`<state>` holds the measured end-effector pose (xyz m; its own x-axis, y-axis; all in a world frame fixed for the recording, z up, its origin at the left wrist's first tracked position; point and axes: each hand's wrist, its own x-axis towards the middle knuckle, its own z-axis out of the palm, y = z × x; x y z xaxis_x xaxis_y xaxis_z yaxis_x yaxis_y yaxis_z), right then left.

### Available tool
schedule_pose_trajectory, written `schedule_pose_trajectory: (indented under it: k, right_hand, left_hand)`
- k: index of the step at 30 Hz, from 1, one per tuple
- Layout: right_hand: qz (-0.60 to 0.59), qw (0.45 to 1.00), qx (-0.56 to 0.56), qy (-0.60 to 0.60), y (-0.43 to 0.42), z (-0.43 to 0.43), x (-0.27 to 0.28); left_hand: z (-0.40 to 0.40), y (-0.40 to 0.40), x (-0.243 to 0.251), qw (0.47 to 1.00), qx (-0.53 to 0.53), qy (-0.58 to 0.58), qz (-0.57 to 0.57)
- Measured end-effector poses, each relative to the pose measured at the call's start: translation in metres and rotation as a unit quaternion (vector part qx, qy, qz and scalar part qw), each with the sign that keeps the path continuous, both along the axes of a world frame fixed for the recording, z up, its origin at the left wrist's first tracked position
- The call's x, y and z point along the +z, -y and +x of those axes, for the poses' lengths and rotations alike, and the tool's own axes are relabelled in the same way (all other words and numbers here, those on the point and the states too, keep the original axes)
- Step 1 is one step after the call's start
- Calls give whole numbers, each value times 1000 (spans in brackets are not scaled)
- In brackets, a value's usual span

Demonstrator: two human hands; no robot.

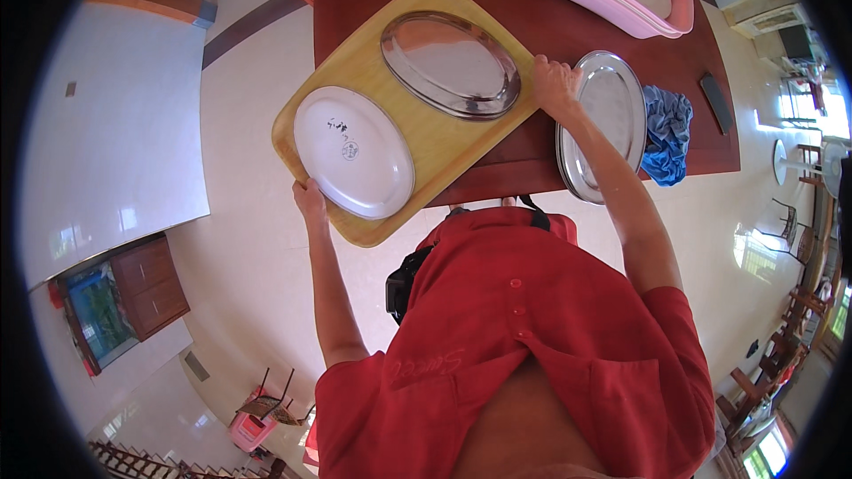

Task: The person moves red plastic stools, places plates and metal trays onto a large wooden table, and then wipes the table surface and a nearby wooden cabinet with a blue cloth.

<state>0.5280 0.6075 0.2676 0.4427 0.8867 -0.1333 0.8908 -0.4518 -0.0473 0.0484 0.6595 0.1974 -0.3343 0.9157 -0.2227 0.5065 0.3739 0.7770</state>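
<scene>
Both my hands grip a yellow rectangular tray [416, 140] by its rim, and it is turned at an angle over the left end of a dark red table [506, 153]. My left hand [310, 199] holds the lower left edge, while my right hand [558, 85] has the right corner. On the tray lie a white oval plate [366, 166], bearing printed marks, and a shiny oval metal platter [452, 63]. Close by my right hand, several stacked oval metal platters [607, 126] sit at the table's front edge, partly covered by my forearm.
A crumpled blue cloth [665, 133] lies right of the stacked platters. Farther right rests a dark flat object [716, 103]. Pink plastic basins [619, 6] stand at the table's back right. Tiled floor [259, 113] extends left of the table, and a chair [269, 407] is at lower left.
</scene>
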Motion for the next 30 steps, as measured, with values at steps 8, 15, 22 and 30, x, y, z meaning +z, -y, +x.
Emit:
schedule_pose_trajectory:
  k: [8, 15, 22, 30]
  right_hand:
    - [14, 999, 13, -28, -14, 2, 2]
    - [13, 999, -6, -29, -27, 25, -6]
    - [42, 997, -5, 67, -14, 17, 0]
    - [75, 993, -49, 79, 6, 10, -16]
  left_hand:
    - [-21, -1, -17, 991, 70, 115, -8]
    - [12, -28, -11, 979, 70, 193, 4]
    - [12, -100, -10, 986, -39, 161, -20]
    - [20, -182, -27, 980, -103, 167, -22]
